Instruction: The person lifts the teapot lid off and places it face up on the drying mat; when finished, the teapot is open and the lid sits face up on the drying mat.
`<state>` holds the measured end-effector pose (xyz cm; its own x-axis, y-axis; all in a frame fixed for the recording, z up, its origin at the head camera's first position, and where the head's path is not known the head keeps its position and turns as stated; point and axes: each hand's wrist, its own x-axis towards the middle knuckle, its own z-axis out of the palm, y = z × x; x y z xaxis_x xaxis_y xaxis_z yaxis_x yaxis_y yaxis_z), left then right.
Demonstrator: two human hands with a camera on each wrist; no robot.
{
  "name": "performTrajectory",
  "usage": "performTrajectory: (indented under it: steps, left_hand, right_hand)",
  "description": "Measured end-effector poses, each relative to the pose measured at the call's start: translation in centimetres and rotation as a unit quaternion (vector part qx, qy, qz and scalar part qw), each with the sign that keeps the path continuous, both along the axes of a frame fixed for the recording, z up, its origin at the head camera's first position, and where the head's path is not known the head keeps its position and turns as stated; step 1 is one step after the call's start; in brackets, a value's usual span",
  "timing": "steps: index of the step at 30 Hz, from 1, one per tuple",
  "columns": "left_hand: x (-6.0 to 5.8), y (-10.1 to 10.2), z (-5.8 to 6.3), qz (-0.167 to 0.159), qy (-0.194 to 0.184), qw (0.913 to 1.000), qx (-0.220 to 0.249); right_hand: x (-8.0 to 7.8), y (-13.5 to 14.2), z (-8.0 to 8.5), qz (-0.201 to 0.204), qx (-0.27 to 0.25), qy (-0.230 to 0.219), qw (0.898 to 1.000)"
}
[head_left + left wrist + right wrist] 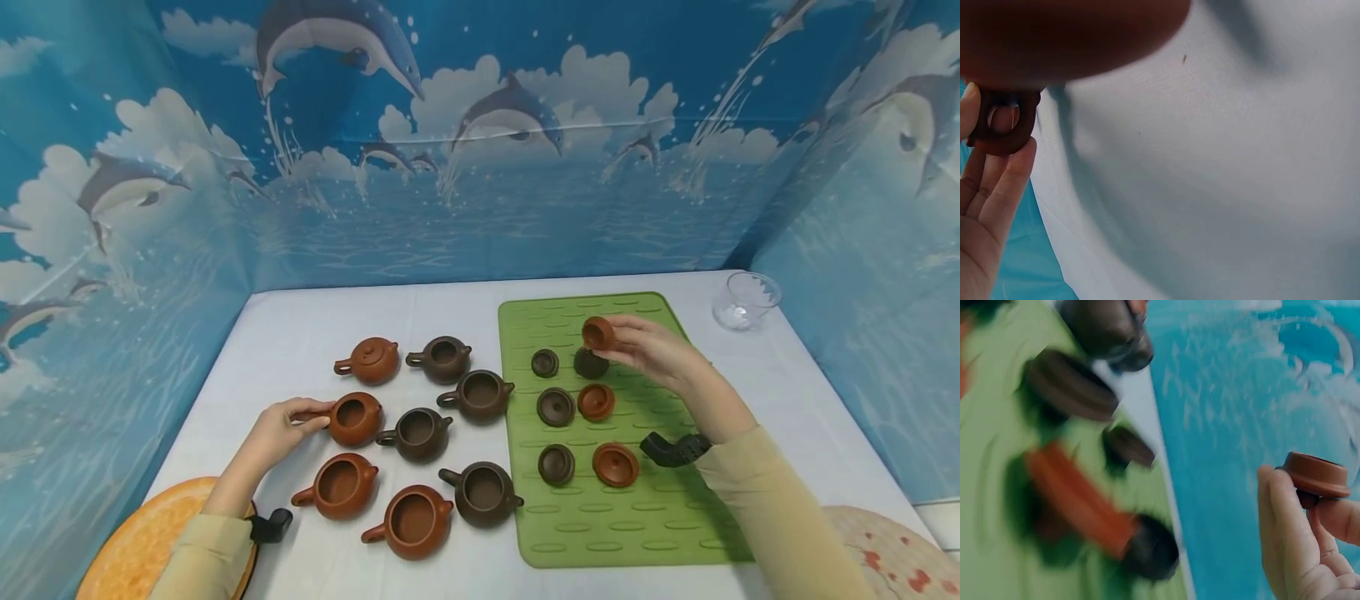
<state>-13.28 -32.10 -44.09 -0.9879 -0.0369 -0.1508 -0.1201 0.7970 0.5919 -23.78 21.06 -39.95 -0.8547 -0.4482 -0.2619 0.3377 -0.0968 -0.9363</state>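
My left hand (281, 429) pinches the handle of a reddish-brown clay teapot (356, 419), which has no lid on. In the left wrist view, thumb and fingertips meet the looped handle (1002, 149) below the blurred teapot body (1072, 40). Above the green mat, my right hand (652, 350) holds a small reddish-brown teapot lid (597, 333) by its knob, hollow side turned partly toward the head camera. The right wrist view shows this lid (1316, 476) between thumb and fingers. A dark lid (591, 363) lies just below it on the mat.
Several lidless teapots, reddish (415, 522) and dark (483, 494), stand left of the green mat (652, 525). One reddish teapot (373, 360) wears its lid. More lids (615, 464) lie on the mat. A glass bowl (745, 302) stands at the back right.
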Motion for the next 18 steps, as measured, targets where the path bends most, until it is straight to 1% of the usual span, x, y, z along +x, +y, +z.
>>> performTrajectory:
  steps: [4, 5, 7, 9, 12, 15, 18]
  left_hand:
    - [-0.1, 0.0, 0.0, 0.0, -0.002, 1.0, 0.0]
    - [-0.1, 0.0, 0.0, 0.0, -0.002, 1.0, 0.001]
    - [-0.1, 0.0, -0.1, 0.0, 0.0, 1.0, 0.001]
    - [-0.1, 0.0, -0.1, -0.001, 0.002, 1.0, 0.001]
    - [-0.1, 0.0, -0.1, -0.002, 0.005, 1.0, 0.002]
    - [0.0, 0.0, -0.1, -0.002, 0.004, 1.0, 0.001]
    - [0.0, 0.0, -0.1, 0.0, 0.0, 1.0, 0.001]
  right_hand:
    - [0.4, 2.4, -1.4, -0.018, -0.021, -0.043, 0.999]
    - [0.6, 2.8, -1.8, -0.024, -0.021, -0.053, 0.998]
    - [0.8, 3.5, -2.6, -0.029, -0.004, -0.057, 0.998]
    - [1.2, 4.1, -3.3, -0.027, 0.034, -0.05, 0.998]
    - [1.6, 4.7, -4.2, -0.007, 0.114, -0.012, 0.993]
    - [2.1, 5.0, -5.0, -0.003, 0.187, 0.021, 0.982]
    - [2.4, 5.1, -5.3, -0.012, 0.246, 0.047, 0.968]
